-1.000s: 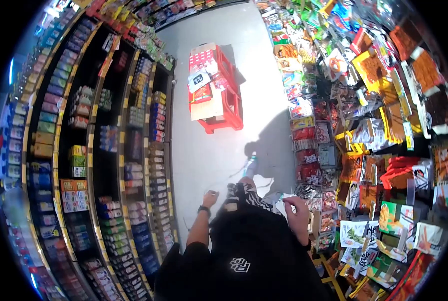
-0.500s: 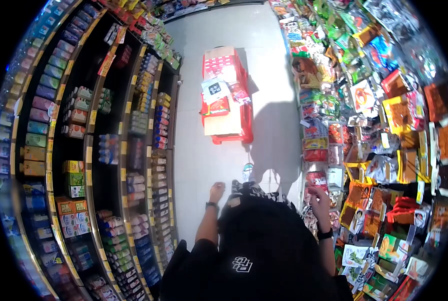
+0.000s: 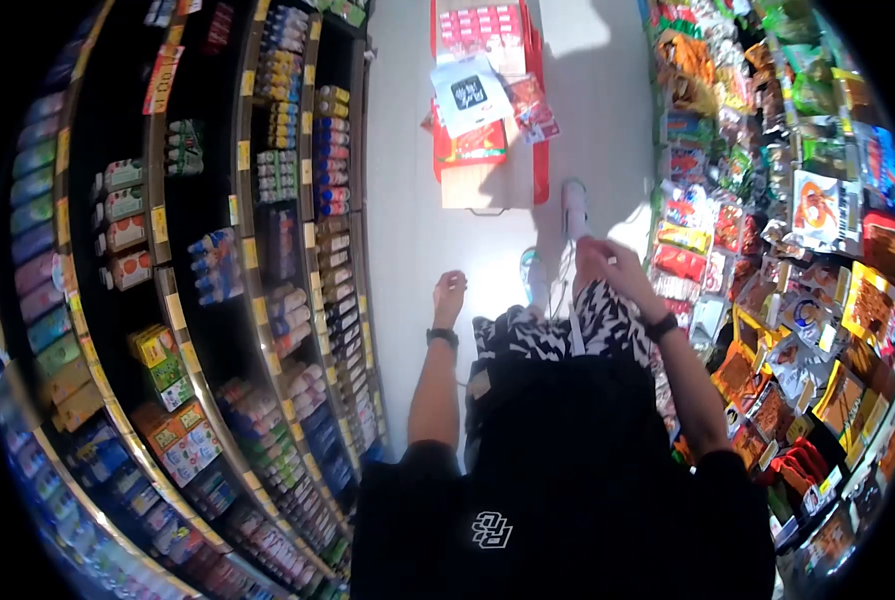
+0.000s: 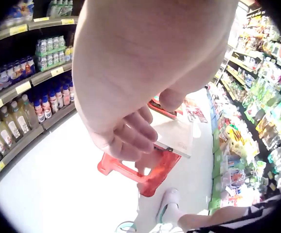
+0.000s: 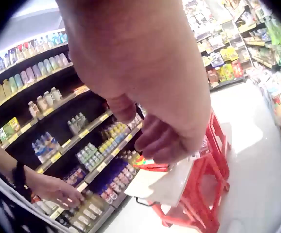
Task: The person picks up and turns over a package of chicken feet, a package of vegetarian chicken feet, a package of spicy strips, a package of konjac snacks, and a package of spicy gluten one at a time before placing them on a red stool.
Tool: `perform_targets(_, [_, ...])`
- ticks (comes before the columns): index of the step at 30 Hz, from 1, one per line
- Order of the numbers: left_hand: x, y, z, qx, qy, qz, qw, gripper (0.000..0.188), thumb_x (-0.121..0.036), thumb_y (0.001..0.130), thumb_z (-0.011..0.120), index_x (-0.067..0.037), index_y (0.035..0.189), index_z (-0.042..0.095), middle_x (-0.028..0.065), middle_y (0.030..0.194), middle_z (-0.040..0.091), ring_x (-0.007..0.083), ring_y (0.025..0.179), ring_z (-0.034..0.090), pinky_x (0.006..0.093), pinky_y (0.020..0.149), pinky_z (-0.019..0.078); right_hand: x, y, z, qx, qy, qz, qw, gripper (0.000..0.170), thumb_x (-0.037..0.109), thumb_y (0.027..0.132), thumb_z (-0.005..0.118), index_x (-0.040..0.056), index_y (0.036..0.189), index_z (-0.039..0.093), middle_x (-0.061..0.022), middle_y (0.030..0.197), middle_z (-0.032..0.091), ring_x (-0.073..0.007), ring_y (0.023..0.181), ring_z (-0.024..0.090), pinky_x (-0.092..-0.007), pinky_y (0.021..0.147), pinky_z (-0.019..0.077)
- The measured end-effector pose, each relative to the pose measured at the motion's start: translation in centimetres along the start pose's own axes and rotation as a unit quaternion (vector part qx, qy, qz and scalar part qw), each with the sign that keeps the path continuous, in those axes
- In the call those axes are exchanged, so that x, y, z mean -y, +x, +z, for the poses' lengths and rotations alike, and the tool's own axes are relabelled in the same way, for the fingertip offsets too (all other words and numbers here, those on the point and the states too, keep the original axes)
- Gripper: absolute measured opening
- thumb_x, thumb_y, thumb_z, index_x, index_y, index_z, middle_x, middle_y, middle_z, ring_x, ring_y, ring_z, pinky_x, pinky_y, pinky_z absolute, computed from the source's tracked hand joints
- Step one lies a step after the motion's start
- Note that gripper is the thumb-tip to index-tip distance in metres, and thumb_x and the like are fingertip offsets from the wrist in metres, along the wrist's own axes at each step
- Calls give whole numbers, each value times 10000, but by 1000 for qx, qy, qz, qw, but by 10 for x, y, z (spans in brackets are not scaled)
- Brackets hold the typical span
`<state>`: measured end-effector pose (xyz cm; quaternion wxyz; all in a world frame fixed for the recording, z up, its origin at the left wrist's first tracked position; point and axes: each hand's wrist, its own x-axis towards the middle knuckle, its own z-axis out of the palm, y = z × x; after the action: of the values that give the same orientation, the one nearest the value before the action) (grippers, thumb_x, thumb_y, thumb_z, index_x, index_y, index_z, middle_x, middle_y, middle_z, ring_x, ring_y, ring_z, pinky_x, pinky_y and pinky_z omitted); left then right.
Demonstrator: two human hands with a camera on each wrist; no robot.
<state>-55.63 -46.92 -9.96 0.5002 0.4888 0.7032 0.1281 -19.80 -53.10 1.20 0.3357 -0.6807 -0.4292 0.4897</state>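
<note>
My left hand (image 3: 450,295) hangs beside the left shelves with loosely curled fingers and nothing in it. My right hand (image 3: 615,268) is in front of the right thigh, its fingers loosely bent and holding nothing. Ahead of both hands are red plastic stools (image 3: 541,170) with a pale flat board (image 3: 472,190) on top at the near end. A white packet with a black square label (image 3: 470,92) lies above a red packet (image 3: 475,145), and another red packet (image 3: 532,112) lies to their right. In the right wrist view, the right hand (image 5: 162,138) overlaps the board (image 5: 162,182).
Tall shelves of bottles and cartons (image 3: 332,150) line the left side. Racks of hanging snack bags (image 3: 822,210) run along the right, close to the right elbow. Pale floor (image 3: 404,200) lies between them. One shoe (image 3: 573,205) is forward near the stools.
I have walked forward, so the stools and their packets are much nearer. My right hand has swung inward from beside the right racks to in front of the thigh. Both hands stay without anything in them.
</note>
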Motion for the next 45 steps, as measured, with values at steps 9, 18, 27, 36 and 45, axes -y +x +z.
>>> perform_targets(9, [-62,59,-7,-4,75,-28,997,287,-263,873,580,-49,1064,584,126,866,664,201,812,638,316,737,494,-22,176,33,29,101,40,994,308,223,833,612,33,1074,585,-87,817,632,-149,754,607,-282,682,482])
perform_targets(18, [-116,260,9,-22,89,3,996,694,-337,773,722,58,1239,394,194,1053,581,250,983,566,363,852,460,-79,312,127,12,-2,29,1000,571,381,836,602,7,1242,454,-193,1113,572,-284,935,598,-369,802,478])
perform_targets(27, [-117,271,37,8,58,-29,998,866,-403,669,793,71,1245,353,199,1178,464,250,1092,480,337,884,432,-74,315,171,-95,87,-98,987,602,181,704,736,16,1201,438,-173,1174,510,-297,1056,541,-376,889,448])
perform_targets(36, [-97,294,33,-108,159,22,981,967,-430,634,790,72,1315,321,255,1274,393,316,1198,421,380,965,392,-64,330,173,-113,-103,-49,987,571,357,753,676,22,1184,507,-152,1006,624,-302,903,613,-350,795,480])
perform_targets(45, [-102,251,7,25,-63,-101,993,607,-333,714,781,56,1090,506,116,912,609,142,755,610,269,643,523,-92,321,193,-60,117,7,991,507,309,816,666,-40,1149,509,-115,1039,623,-159,929,598,-273,809,478])
